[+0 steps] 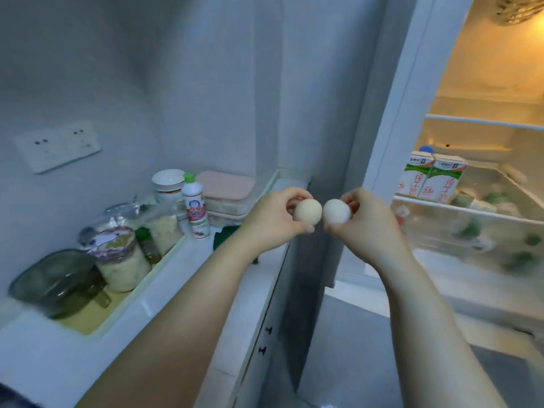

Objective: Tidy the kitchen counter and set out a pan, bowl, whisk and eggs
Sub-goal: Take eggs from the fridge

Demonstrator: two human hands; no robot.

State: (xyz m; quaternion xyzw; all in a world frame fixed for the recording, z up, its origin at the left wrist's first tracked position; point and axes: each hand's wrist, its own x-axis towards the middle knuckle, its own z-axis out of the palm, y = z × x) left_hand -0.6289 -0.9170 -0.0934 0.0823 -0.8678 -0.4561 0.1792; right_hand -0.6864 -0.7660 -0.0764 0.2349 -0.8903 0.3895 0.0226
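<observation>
Kitchen corner, grey-walled: a white stone counter (44, 363) is running along the left, carrying a cream plastic tray (132, 301) of jars, and a lit, open white refrigerator (406, 98) is standing at the right. The left hand (273, 219) is pinching one pale cream-shelled egg (308, 210) between thumb and curled fingertips. The right hand (362, 222) is pinching a second pale egg (336, 211) likewise, both shells protruding past the fingertips and almost touching in mid-air between counter edge and refrigerator. Handling note, as a judgement: cupping each shell lightly and parting the two while carrying them to the counter is looking wise, since a knock could crack them.
</observation>
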